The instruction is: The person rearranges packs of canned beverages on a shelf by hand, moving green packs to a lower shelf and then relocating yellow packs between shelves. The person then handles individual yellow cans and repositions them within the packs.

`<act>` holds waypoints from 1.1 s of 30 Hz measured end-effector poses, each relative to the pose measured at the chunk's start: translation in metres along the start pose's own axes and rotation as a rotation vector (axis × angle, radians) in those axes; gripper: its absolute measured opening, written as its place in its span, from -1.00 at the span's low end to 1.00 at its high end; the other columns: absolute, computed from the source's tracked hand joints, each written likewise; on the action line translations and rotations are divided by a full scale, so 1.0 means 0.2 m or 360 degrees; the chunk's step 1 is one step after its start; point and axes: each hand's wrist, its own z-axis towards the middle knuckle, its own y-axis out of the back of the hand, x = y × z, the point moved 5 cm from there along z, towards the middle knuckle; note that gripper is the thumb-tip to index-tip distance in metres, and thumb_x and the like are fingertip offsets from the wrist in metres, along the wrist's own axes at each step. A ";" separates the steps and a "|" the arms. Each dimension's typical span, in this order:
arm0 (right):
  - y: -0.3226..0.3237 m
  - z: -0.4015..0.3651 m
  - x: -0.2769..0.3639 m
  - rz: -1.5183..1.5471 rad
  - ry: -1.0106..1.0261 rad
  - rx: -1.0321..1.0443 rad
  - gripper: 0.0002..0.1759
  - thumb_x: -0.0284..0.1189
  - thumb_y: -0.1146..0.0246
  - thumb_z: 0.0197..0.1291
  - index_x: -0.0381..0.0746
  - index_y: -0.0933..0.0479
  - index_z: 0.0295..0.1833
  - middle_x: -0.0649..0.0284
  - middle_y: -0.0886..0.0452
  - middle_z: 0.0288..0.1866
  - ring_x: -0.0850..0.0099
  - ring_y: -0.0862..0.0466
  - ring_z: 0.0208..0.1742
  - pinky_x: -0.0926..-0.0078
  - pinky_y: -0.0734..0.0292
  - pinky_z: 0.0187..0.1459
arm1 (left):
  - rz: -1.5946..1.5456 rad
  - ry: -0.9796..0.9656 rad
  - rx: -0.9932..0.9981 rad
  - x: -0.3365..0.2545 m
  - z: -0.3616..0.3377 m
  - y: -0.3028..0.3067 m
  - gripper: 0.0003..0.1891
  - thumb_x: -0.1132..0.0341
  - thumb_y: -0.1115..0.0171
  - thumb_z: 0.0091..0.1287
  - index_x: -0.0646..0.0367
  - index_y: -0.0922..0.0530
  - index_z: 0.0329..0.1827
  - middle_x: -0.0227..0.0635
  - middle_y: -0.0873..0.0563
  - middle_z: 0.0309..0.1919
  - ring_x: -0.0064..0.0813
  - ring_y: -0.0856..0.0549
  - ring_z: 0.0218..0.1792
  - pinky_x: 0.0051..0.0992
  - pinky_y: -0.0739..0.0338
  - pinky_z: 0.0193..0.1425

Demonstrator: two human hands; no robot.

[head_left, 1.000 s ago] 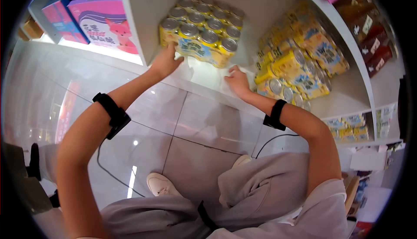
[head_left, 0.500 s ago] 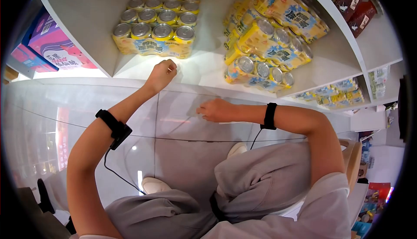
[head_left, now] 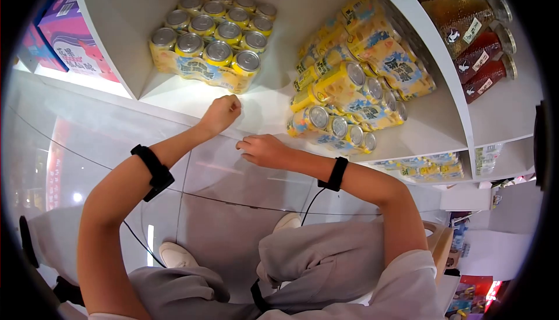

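Shrink-wrapped pack of cans (head_left: 212,52) stands upright on the shelf (head_left: 265,113), close to the bay's left wall and apart from both hands. Left hand (head_left: 221,113) sits at the shelf front just below it, fingers closed in a fist on nothing visible; right hand (head_left: 262,148) lies palm-down at the shelf lip, fingers loosely bent and empty, near the tumbled heap of packs (head_left: 349,102). Judgement: pack looks set down and the step reads as a hands-off pause; any further shift needs both hands opened onto its sides.

A shop: white shelves (head_left: 273,102) of shrink-wrapped can packs (head_left: 207,41), bottled drinks (head_left: 471,35), boxed goods (head_left: 70,41)
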 end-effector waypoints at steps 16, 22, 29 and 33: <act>1.09 -0.28 0.03 -0.0324 -0.0470 -0.0947 -0.81 -0.51 -0.20 0.12 -0.30 -0.49 -0.13 0.18 -0.57 -0.36 0.39 -0.60 -0.41 0.52 -0.52 -0.39 | -0.0082 -0.0291 0.0136 -0.26 0.08 -0.16 -0.88 0.46 -0.13 0.14 0.30 -0.52 -0.29 -0.11 -0.65 -0.37 -0.27 -0.66 -0.34 -0.42 -0.53 -0.22; 1.31 -0.52 -0.09 -0.0551 -0.0739 -0.1160 -0.78 -0.53 -0.22 0.09 -0.28 -0.50 -0.11 0.19 -0.55 -0.30 0.41 -0.57 -0.35 0.52 -0.52 -0.35 | -0.0017 -0.0288 0.0093 -0.27 0.06 -0.15 -0.88 0.46 -0.14 0.13 0.31 -0.52 -0.29 -0.12 -0.65 -0.38 -0.28 -0.66 -0.35 -0.42 -0.54 -0.23; 1.46 -0.78 -0.24 -0.1073 -0.0832 -0.1460 -0.59 -0.48 -0.33 0.03 -0.25 -0.44 0.03 0.16 -0.48 0.01 0.31 -0.50 -0.02 0.44 -0.47 -0.07 | -0.0052 -0.0273 0.0065 -0.24 0.07 -0.14 -0.89 0.44 -0.16 0.10 0.29 -0.52 -0.36 -0.11 -0.64 -0.41 -0.20 -0.64 -0.34 -0.37 -0.52 -0.24; 1.50 -0.83 -0.32 -0.1343 -0.0891 -0.1439 -0.32 -0.35 -0.41 -0.07 -0.26 -0.32 0.18 0.05 -0.41 0.11 0.20 -0.41 0.13 0.31 -0.35 0.11 | 0.0012 -0.0342 0.0042 -0.26 0.08 -0.14 -0.90 0.46 -0.13 0.13 0.29 -0.53 -0.31 -0.13 -0.66 -0.40 -0.28 -0.67 -0.38 -0.42 -0.55 -0.24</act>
